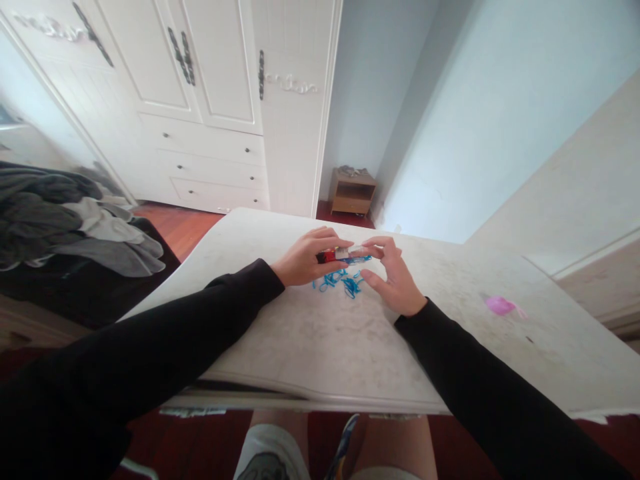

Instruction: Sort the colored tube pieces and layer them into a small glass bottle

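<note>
My left hand (316, 257) is closed around a small tube-like item (343, 253), red with a dark end on the left and clear on the right. It is too small to tell its exact kind. At the item's clear end is my right hand (393, 277), its thumb and fingers apart and its fingertips touching or very near that end. Below and between the hands, a loose bunch of thin blue strands (352, 287) lies on the white table (330, 340). More blue shows just under the item, partly hidden by it.
A small pink pouch-like thing (500, 305) lies on the table to the right, with a tiny dark bit (529, 339) near it. Clothes (107, 230) are piled at the left. Beyond the table stand a white wardrobe (210, 140) and a low wooden nightstand (353, 195).
</note>
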{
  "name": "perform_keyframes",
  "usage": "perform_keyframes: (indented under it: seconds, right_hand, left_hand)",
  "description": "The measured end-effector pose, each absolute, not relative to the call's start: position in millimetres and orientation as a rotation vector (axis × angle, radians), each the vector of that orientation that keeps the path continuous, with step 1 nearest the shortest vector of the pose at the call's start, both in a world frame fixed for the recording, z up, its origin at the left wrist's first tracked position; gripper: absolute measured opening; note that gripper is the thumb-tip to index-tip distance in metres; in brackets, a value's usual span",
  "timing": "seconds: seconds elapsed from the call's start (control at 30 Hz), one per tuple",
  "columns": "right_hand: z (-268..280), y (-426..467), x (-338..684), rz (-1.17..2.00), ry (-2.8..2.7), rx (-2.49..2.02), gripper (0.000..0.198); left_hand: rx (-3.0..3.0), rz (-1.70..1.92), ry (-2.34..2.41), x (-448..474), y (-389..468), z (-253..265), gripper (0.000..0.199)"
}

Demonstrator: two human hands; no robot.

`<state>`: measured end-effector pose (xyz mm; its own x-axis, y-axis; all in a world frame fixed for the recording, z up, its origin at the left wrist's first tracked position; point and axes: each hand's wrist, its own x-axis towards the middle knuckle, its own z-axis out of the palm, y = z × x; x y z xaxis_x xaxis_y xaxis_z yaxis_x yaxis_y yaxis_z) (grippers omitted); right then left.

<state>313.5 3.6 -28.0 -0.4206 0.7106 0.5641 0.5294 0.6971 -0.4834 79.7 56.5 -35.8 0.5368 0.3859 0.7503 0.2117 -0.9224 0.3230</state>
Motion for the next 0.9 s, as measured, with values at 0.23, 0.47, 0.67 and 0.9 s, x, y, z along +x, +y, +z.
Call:
perform_keyframes:
  seconds: [0.23,0.47,0.67,0.9]
  right_hand:
    - [-21,4,314,0.151,-1.877,-0.889,0.013]
    - [-13,3,313,0.034,-1.972,-1.047,0.025]
    - [-15,2,313,0.121,-2.128,-1.046,0.035]
    - [-18,3,316,0.278,-2.276,-1.067,0.039]
  left_hand:
    - [2.557,1.347,0.531,80,56,-38,0.035]
    - [2.557,1.337,0.543,80,57,-41,0.036]
    - [2.590,1.294,0.522,81,56,-41,0.034]
    - [2.604,1.295,0.491,80,55,-38,0.033]
